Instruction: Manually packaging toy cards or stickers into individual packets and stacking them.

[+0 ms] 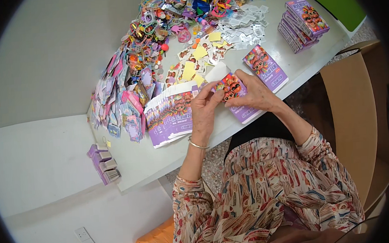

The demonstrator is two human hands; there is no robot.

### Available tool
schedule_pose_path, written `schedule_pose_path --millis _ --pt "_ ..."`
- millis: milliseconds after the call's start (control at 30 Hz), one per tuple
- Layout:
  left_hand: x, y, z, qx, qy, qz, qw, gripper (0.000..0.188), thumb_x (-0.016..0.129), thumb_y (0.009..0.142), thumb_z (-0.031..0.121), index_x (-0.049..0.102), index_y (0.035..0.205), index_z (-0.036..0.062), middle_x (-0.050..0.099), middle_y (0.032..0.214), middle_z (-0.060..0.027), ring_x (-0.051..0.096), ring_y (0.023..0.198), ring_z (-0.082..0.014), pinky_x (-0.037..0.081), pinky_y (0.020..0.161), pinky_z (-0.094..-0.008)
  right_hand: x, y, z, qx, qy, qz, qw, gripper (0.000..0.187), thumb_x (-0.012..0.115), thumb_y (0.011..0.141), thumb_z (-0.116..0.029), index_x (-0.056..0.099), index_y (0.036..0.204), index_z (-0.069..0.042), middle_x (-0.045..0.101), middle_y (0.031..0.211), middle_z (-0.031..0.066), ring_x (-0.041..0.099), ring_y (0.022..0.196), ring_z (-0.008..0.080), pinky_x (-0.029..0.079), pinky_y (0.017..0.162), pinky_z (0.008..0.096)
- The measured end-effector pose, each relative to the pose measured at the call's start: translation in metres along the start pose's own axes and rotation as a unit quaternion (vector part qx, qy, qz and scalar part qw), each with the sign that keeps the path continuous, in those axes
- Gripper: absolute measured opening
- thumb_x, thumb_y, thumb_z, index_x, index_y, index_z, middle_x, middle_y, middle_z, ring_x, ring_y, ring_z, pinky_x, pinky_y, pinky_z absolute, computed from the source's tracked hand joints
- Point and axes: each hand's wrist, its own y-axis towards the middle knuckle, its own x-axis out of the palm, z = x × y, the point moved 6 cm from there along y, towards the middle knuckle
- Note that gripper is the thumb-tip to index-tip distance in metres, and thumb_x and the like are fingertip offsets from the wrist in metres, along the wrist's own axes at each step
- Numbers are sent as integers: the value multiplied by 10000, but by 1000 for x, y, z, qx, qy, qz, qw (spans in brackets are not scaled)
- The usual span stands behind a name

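Both hands meet at the front middle of the table around a purple printed carton with cartoon figures on it. My left hand pinches its left edge, thumb on the printed face. From the other side my right hand grips its right edge and top corner. A white flap sticks up behind the carton. Under it shows part of another purple carton. To the left lies a fanned row of flat purple cartons. One more flat carton lies right of my right hand.
Filled purple boxes are stacked at the table's right. Heaped trinkets, small white packets, yellow slips and shiny pouches cover the far and left parts. Card packs lie by the left edge. A cardboard box stands right.
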Motion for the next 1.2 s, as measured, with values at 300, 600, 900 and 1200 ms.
schedule_pose_path --millis 300,600,900,1200 --pt "2 3 36 -16 178 -128 975 494 711 821 49 554 1289 52 642 959 -24 599 859 -85 509 769 -240 3 -5 5 7 130 -110 985 557 806 716 -306 551 1104 2 628 982 79 570 907 138 457 803 293" --pt "20 -8 37 -97 114 -320 936 877 714 771 -62 233 1489 91 448 1354 -101 554 1075 -144 518 855 -278 10 -13 2 18 191 -198 961 506 791 741 -295 568 1102 -20 635 968 53 587 868 114 478 773 272" --pt "24 -12 33 -24 312 -317 895 779 703 849 134 250 1476 46 434 1404 -126 524 1167 -183 464 964 -361 8 -11 7 50 203 -194 959 557 781 765 -231 524 1209 -14 626 1044 35 561 942 94 460 845 258" --pt "29 -22 44 106 350 -128 922 493 636 899 151 480 1334 -20 611 1206 -139 593 1083 -201 473 932 -340 4 -9 15 54 100 -166 980 442 753 793 -308 563 1075 -27 614 938 27 539 865 89 445 759 264"
